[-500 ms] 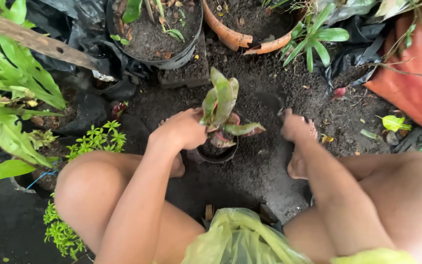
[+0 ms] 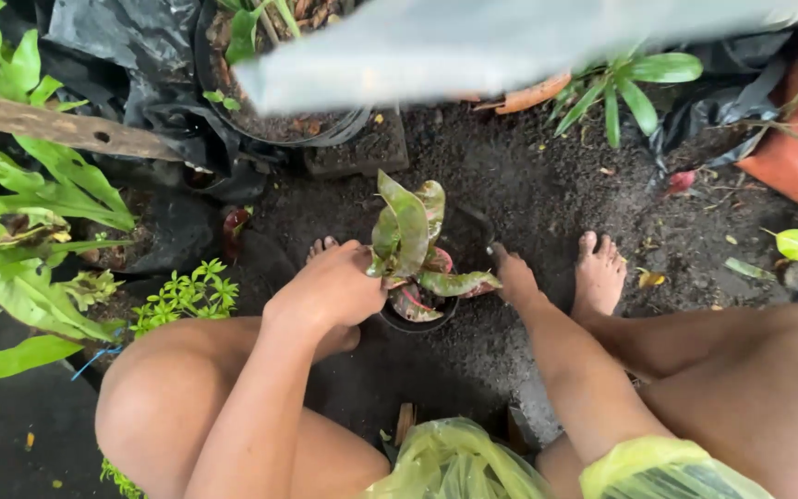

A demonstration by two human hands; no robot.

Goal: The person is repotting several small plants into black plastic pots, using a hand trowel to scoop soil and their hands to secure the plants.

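Soil is what carries everything here, dark and loose, and I see the small black pot [image 2: 417, 316] sitting near the middle of the soil patch [image 2: 528, 185], between my two bare feet. In it stands a young plant [image 2: 415, 242] with green and reddish leaves, upright, its lower leaves spreading over the pot's rim. My left hand [image 2: 332, 286] is curled at the plant's base on the pot's left side, fingers closed around the stem area, holding the plant. My right hand [image 2: 513, 275] reaches down on the right side of the pot, beside a drooping leaf; whether it grips anything I cannot tell, since the fingers point away into the soil. My right foot [image 2: 598, 273] rests flat on the soil just beside that hand. Toward the far edge of the soil sits a large black pot [image 2: 279, 125] of earth, partly covered by a pale blurred sheet [image 2: 473, 46]. Ferns [image 2: 30, 231] crowd the left edge.
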